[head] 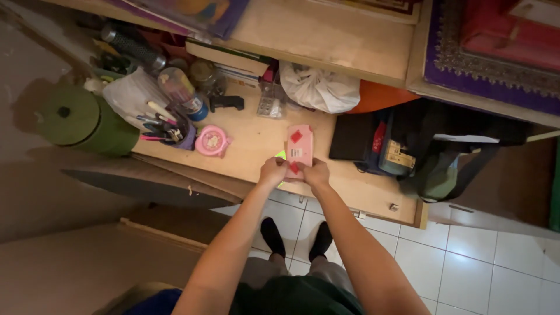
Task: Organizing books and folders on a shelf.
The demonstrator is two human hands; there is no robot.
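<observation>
A flat pink case (299,146) with red diamond marks lies on the wooden desk (256,143). My left hand (272,171) grips its near left corner. My right hand (315,173) grips its near right corner, thumb by a red mark. A bit of yellow-green paper (281,155) shows under the case's left side. Both forearms reach forward from below.
A round pink clock (211,140) and a purple pen cup (169,132) sit to the left. A white plastic bag (319,88) lies behind the case. A black bag (408,146) is on the right. A green roll (87,122) stands at far left. White floor tiles (466,256) lie below.
</observation>
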